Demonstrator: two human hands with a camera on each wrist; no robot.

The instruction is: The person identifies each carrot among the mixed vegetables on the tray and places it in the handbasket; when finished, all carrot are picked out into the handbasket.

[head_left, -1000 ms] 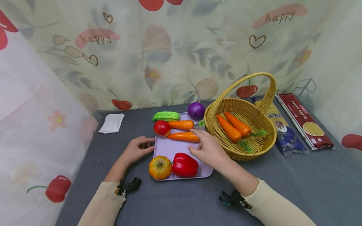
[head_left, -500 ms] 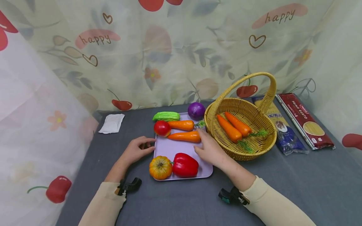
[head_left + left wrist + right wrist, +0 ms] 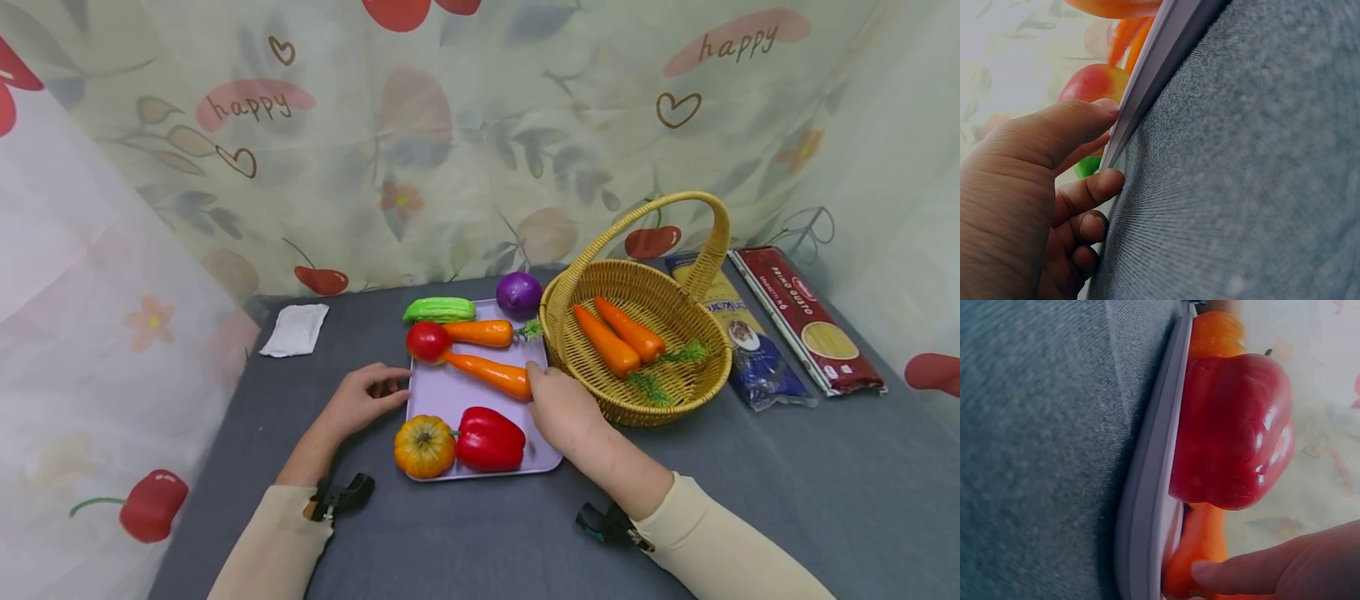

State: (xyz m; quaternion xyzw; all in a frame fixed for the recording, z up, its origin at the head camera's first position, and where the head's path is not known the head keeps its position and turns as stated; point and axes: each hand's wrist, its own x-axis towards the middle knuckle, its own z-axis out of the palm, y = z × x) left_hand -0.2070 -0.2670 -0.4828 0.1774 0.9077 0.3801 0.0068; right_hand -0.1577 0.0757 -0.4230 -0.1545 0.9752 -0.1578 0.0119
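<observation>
We find the right hand pinching the thick end of the near carrot, aslant on the tray. The left hand, fingers loose, touches the tray's edge. We judge this the grasping step; the next move calls for lifting clear of the basket.

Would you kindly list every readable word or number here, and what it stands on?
"happy", twice: patterned backdrop
"PRIMO GUSTO": red packet
"SPAGHETTI" and "6", barely legible: red packet
"nkara", start hidden: blue-and-yellow bag
Other packaging print is too small or blurred.
</observation>
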